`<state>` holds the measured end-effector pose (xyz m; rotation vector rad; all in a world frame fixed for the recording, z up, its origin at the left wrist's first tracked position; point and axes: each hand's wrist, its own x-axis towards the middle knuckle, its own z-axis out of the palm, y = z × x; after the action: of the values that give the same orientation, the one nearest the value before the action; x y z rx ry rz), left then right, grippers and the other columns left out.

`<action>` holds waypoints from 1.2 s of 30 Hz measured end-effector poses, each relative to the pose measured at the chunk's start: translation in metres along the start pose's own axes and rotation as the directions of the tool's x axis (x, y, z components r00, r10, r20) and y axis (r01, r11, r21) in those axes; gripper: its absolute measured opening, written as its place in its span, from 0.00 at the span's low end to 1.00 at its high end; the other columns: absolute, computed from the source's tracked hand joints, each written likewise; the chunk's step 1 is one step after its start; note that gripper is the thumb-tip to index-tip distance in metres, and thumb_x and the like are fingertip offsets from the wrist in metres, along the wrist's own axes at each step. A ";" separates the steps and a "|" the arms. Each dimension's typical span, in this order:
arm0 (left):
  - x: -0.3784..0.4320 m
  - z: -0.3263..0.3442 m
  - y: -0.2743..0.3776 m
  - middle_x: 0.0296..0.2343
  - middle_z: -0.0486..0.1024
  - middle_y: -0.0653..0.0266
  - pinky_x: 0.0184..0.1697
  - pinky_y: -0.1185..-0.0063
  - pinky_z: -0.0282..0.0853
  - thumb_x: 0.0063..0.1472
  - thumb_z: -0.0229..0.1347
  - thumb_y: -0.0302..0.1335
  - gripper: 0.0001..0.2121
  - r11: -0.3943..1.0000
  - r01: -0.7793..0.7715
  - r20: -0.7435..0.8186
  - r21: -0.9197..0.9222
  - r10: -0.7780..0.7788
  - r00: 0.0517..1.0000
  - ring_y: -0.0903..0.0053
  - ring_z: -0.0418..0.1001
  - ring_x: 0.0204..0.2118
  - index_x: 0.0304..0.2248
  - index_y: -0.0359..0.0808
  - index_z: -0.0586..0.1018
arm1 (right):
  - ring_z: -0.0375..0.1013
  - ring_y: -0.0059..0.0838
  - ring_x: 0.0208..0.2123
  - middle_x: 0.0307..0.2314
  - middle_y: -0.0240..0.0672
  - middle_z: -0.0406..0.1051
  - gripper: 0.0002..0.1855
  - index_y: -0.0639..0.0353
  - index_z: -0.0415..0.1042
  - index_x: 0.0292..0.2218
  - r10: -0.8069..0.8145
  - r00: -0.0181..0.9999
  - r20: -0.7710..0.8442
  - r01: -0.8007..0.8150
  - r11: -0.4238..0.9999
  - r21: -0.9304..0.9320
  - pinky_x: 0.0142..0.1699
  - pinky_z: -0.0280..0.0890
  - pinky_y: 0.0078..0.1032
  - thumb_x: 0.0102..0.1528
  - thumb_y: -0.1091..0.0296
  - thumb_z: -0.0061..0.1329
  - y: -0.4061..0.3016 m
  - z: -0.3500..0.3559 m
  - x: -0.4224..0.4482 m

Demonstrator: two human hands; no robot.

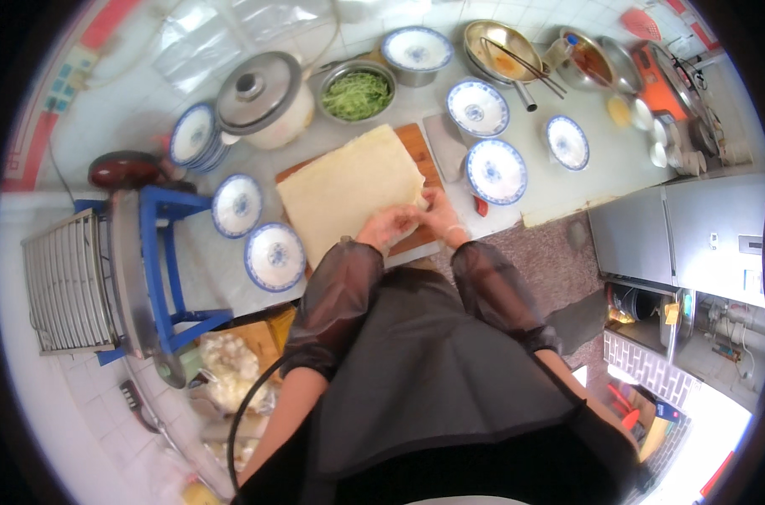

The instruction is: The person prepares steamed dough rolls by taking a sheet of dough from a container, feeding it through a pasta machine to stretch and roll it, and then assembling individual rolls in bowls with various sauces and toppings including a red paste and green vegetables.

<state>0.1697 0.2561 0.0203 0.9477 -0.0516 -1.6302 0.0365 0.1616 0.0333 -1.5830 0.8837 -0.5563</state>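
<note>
A large pale-yellow rectangular sheet (351, 186) of food, dough or tofu skin, lies flat on a wooden cutting board (428, 151) before me. It covers most of the board, and its right edge is ragged. My right hand (444, 216) pinches the sheet's near right corner between thumb and fingers. Close beside it, my left hand (390, 226) rests over the near edge, its fingertips meeting those of the right. Blur and the bent fingers hide whether the left hand grips anything. Dark translucent sleeve covers reach to both wrists.
Blue-and-white bowls (275, 257) stand left and right (496, 172) of the board. Behind it are a lidded pot (259, 101), a steel bowl of shredded greens (357, 96) and a pan (502, 53) with chopsticks. A blue metal stand (161, 271) borders the left side.
</note>
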 end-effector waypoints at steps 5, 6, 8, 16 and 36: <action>0.025 -0.035 -0.013 0.32 0.73 0.64 0.39 0.80 0.67 0.56 0.51 0.25 0.08 0.997 -0.045 0.016 -0.055 0.046 0.999 0.77 0.70 0.34 0.34 0.31 0.75 | 0.66 0.21 0.24 0.24 0.33 0.67 0.18 0.62 0.65 0.34 0.285 0.927 0.242 -0.346 0.901 0.263 0.28 0.63 0.18 0.41 0.70 0.56 -0.011 -0.006 0.013; 0.026 -0.031 -0.012 0.32 0.73 0.63 0.39 0.80 0.67 0.55 0.52 0.25 0.08 0.994 -0.065 0.057 -0.084 0.070 0.996 0.77 0.70 0.34 0.34 0.31 0.75 | 0.67 0.21 0.22 0.23 0.34 0.67 0.16 0.63 0.65 0.32 0.307 0.922 0.237 -0.361 0.902 0.235 0.26 0.63 0.19 0.41 0.72 0.55 -0.015 -0.009 0.014; 0.026 -0.027 -0.006 0.32 0.73 0.63 0.38 0.80 0.67 0.55 0.52 0.25 0.08 1.000 0.018 0.054 0.023 -0.019 0.998 0.77 0.70 0.34 0.34 0.30 0.75 | 0.67 0.22 0.21 0.23 0.35 0.68 0.14 0.64 0.66 0.31 0.085 0.972 0.219 -0.071 0.995 -0.073 0.25 0.63 0.19 0.41 0.72 0.54 -0.003 -0.012 0.017; 0.021 0.015 0.009 0.29 0.74 0.61 0.34 0.79 0.68 0.54 0.52 0.28 0.08 0.501 0.002 -0.157 0.865 0.266 0.951 0.76 0.72 0.30 0.30 0.30 0.76 | 0.70 0.26 0.19 0.20 0.35 0.68 0.10 0.65 0.65 0.29 0.422 0.889 0.176 -0.441 0.893 0.092 0.23 0.68 0.22 0.44 0.73 0.50 0.026 -0.018 0.026; 0.001 0.038 -0.004 0.30 0.72 0.61 0.37 0.78 0.69 0.57 0.48 0.25 0.09 0.912 -0.177 -0.445 0.369 0.341 0.828 0.76 0.71 0.32 0.36 0.29 0.71 | 0.68 0.45 0.39 0.37 0.54 0.67 0.34 0.72 0.68 0.36 0.115 0.993 0.040 -0.057 0.731 -0.680 0.41 0.64 0.30 0.42 0.44 0.53 -0.047 -0.003 0.009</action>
<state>0.1440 0.2396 0.0428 1.5225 -0.0814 -1.0939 0.0511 0.1540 0.0782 -2.1920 1.1742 -0.0782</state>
